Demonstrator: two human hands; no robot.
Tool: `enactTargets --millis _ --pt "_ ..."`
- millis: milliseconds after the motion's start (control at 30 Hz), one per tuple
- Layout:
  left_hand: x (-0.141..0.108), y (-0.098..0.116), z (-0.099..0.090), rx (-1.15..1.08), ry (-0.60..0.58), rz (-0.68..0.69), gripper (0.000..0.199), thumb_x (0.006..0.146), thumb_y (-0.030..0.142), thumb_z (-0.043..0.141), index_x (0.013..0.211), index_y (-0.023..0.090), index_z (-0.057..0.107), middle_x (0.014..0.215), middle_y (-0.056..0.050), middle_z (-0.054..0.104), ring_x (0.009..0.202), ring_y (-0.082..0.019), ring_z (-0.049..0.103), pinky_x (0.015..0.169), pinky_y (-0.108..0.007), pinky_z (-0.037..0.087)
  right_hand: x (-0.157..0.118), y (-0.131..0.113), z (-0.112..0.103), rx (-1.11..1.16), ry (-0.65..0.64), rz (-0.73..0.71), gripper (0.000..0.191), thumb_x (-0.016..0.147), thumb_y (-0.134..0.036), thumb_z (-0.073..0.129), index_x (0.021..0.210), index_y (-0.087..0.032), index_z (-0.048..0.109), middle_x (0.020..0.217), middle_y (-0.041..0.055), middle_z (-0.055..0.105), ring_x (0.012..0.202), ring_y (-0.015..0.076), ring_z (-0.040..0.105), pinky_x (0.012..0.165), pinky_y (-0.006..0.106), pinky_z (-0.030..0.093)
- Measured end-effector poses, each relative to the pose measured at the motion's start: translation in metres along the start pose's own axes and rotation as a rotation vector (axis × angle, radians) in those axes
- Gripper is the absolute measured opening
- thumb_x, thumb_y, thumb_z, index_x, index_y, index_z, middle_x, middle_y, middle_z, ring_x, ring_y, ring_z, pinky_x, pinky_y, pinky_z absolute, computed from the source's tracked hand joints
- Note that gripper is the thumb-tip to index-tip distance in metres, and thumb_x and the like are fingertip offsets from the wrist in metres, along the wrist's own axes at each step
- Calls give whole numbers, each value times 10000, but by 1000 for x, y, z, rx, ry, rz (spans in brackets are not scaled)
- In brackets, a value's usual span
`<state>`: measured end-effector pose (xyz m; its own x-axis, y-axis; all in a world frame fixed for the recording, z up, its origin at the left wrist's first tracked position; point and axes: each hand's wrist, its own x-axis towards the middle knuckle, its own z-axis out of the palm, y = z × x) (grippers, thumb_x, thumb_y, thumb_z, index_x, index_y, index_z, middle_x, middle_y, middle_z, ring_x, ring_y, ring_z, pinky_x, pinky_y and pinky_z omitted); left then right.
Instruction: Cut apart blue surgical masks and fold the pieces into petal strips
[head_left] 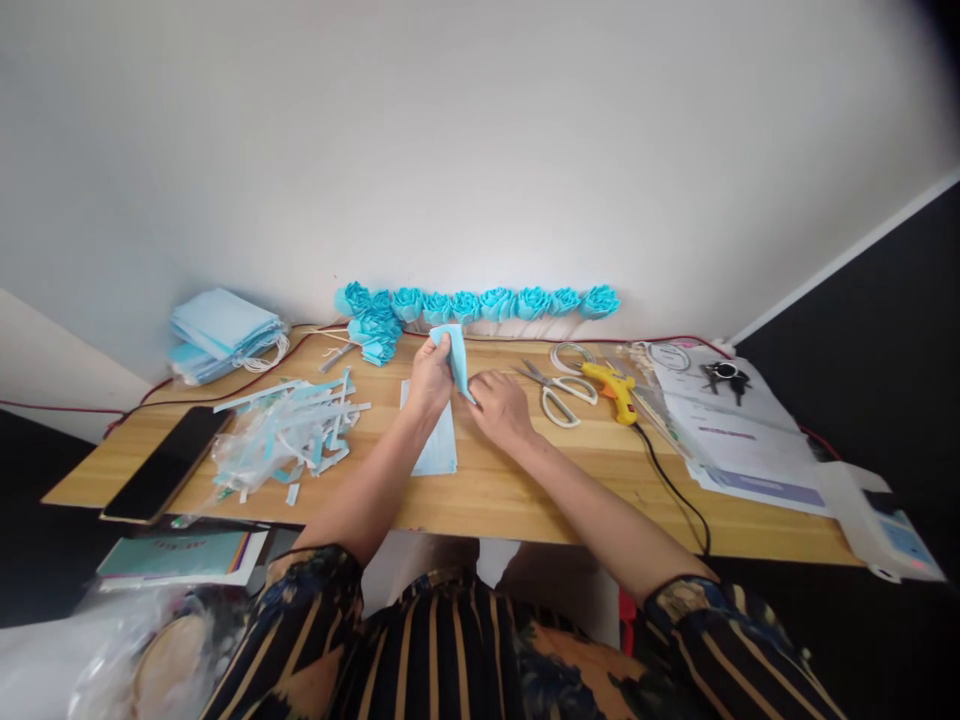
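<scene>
A person's left hand [431,378] and right hand [501,408] held a light-blue sheet [460,362] above the table [517,495], fingers pinching opposite ends in an apparent folding step, the next move seeming to call for an even crease.

At the bottom of the frame, a black top [465,665] shows tan stripes [433,650] and blue-and-orange floral patches [559,655]; its sleeves [319,605] stop short of the bare forearms [360,490].
</scene>
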<state>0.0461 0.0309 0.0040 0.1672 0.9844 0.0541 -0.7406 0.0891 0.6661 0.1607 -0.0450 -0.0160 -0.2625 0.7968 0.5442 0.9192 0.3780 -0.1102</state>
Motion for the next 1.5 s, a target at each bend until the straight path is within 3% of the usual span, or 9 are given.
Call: enactTargets --millis 233,367,567,733,867,1100,1200,1300,1500 --pt "-2 -4 -3 343 -13 142 240 741 362 741 800 163 621 635 45 569 587 -83 488 600 -200 398 1 14 -21 271 -158 78 234 867 -116 545 1038 -204 680 1032 72 745 972 238 654 840 361 443" --pt "-5 -6 -3 676 -21 295 169 803 311 642 740 164 589 679 29 563 656 -106 493 649 -219 396 8 40 -51 576 -29 367 328 929 -251 488 1230 -222 616 1063 62 754 944 209 698 807 340 516" --pt "-12 -13 0 924 -108 343 173 843 291 581 720 171 559 664 31 519 648 -114 459 618 -226 360 28 37 -57 662 30 368 342 861 -437 618 1103 -206 690 997 57 753 881 198 693 775 306 516" --pt "-14 -18 0 884 -166 252 173 826 316 624 734 170 617 663 24 556 646 -118 479 607 -219 369 29 39 -38 609 182 410 225 856 -400 623 789 -201 703 725 11 702 680 157 619 670 270 462" --pt "-12 -22 -4 765 -178 127 186 798 356 674 817 172 696 736 1 641 676 -131 530 614 -211 405 18 51 -30 649 259 449 248 863 -409 598 778 -194 688 729 17 695 670 157 599 657 270 450" --pt "-16 -27 -3 830 -177 130 137 794 311 699 778 176 716 725 -1 667 669 -131 551 607 -202 404 8 59 -25 837 142 472 337 837 -475 609 991 -189 699 854 37 709 738 169 621 659 266 464" --pt "-19 -28 -1 875 -228 118 107 791 274 705 763 172 722 717 -3 669 672 -130 557 618 -203 402 6 61 -26 759 128 472 325 842 -493 607 822 -183 700 661 -4 605 621 139 535 584 250 395" --pt "-19 -29 -1 865 -241 69 100 762 266 741 764 167 728 711 -1 664 654 -121 544 600 -202 391 4 65 -30 626 243 477 406 882 -493 561 622 -183 593 542 -33 424 545 110 401 545 253 318" --pt "-15 -24 -1 734 -162 28 251 719 390 784 703 160 687 587 27 575 542 -79 453 515 -192 346 0 81 -34 483 468 499 412 927 -496 505 646 -197 537 562 -37 389 561 114 357 587 265 317"
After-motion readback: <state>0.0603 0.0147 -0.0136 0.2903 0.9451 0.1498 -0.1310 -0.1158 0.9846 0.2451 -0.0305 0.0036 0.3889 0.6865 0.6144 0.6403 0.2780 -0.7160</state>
